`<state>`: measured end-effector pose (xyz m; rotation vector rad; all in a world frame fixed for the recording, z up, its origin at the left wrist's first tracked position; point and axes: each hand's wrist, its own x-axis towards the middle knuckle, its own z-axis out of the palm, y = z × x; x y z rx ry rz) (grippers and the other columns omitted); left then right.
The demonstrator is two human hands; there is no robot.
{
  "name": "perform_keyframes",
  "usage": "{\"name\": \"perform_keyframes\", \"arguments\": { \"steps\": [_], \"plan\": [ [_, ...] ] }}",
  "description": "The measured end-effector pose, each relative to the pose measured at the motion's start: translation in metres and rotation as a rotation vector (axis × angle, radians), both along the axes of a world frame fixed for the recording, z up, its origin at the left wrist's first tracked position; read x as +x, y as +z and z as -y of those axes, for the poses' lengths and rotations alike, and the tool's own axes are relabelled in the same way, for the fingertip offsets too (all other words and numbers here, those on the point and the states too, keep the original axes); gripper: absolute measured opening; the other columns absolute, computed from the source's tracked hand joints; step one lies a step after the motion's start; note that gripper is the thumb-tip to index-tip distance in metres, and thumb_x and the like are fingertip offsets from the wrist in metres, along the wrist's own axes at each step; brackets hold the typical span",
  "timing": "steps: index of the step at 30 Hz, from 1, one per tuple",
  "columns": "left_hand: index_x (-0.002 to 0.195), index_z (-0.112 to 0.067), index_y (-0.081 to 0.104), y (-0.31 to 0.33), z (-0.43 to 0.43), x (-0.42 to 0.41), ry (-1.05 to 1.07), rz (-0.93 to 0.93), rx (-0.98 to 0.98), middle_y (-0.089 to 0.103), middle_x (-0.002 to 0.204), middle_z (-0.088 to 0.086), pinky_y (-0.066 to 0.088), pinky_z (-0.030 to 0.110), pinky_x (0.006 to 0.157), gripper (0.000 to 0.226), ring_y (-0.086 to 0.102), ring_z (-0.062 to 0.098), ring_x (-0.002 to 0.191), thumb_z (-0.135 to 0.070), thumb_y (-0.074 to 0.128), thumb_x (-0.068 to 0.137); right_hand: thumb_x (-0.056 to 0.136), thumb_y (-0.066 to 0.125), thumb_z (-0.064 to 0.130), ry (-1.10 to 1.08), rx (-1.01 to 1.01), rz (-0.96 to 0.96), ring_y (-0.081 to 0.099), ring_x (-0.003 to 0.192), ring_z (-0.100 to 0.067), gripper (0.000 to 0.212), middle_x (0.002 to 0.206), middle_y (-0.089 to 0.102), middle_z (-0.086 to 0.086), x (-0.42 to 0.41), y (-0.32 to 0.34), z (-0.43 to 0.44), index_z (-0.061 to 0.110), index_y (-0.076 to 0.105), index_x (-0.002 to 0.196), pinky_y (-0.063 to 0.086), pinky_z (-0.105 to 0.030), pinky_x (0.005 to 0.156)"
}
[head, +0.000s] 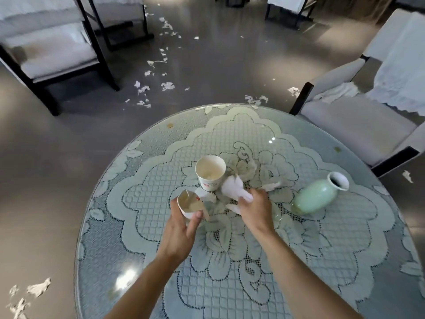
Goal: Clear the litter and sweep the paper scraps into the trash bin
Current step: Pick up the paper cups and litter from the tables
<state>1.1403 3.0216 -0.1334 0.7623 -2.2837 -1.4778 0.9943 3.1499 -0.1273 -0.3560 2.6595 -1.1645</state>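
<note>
Two grips at desk (299,261) centre: your left hand (179,229) clasps a torn cup (189,204), mouth up; right hand (255,208) clutches crumpled paper (234,188).

An upright white paper cup with red print (210,172) stands open-mouthed near the middle of the round lace-covered glass table (345,249). Just beside it, a crushed, torn white paper cup (189,204) is held in the left hand (178,231), and a crumpled white paper wad (234,191) is gripped by the right hand (255,209). Torn white paper scraps (167,85) lie scattered over the grey floor (207,65) beyond the table and at its near left.
</note>
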Motion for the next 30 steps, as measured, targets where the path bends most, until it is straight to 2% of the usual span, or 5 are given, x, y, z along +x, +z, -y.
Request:
{"name": "perform_keyframes", "arguments": {
  "steps": [5,9,15,19,30],
  "plan": [
    [0.126,-0.031,0.032,0.005,0.000,-0.001,0.009,0.010,-0.022,0.054,0.110,-0.019,0.036,-0.003,0.071,0.058,0.050,-0.026,0.093,-0.068,0.040,0.083,0.085,0.055,0.000,-0.152,0.019,-0.049,0.046,0.120,-0.030,0.040,0.134,0.042,-0.013,-0.025,0.017,-0.005,0.003,0.049,0.125,0.039,-0.032,0.094],
    [0.126,-0.029,0.034,0.005,0.000,0.001,0.011,-0.034,-0.027,0.052,0.111,-0.025,0.036,-0.005,0.071,0.067,0.050,-0.027,0.093,-0.075,0.039,0.079,0.090,0.060,0.031,0.160,0.355,0.022,0.000,0.148,-0.029,0.083,0.161,-0.002,-0.004,-0.049,0.014,0.002,0.029,0.007,0.153,0.010,-0.053,0.116],
    [0.123,-0.026,0.034,0.005,-0.001,0.005,0.076,-0.067,-0.027,0.051,0.104,-0.028,0.035,-0.006,0.068,0.068,0.049,-0.029,0.089,-0.077,0.039,0.079,0.087,0.060,0.009,0.234,0.281,-0.149,0.050,0.111,-0.026,0.015,0.112,0.058,-0.006,-0.023,-0.015,0.000,0.009,0.065,0.102,0.038,-0.034,0.093],
    [0.124,-0.022,0.038,0.007,-0.001,0.005,0.132,-0.086,-0.030,0.052,0.104,-0.026,0.035,-0.005,0.069,0.075,0.050,-0.028,0.090,-0.081,0.038,0.078,0.085,0.060,0.012,0.085,-0.051,0.005,0.056,0.076,-0.022,0.017,0.077,0.057,-0.001,0.015,-0.012,0.004,0.009,0.056,0.069,0.041,-0.028,0.062],
    [0.121,-0.026,0.038,0.003,0.011,0.030,0.210,-0.074,-0.050,0.056,0.102,-0.022,0.038,-0.003,0.068,0.075,0.054,-0.022,0.091,-0.086,0.037,0.076,0.089,0.064,0.017,0.204,0.040,-0.191,0.052,0.086,-0.013,0.017,0.100,0.061,-0.004,0.042,-0.023,0.052,0.007,0.068,0.102,0.030,-0.013,0.070]
  ]
}}
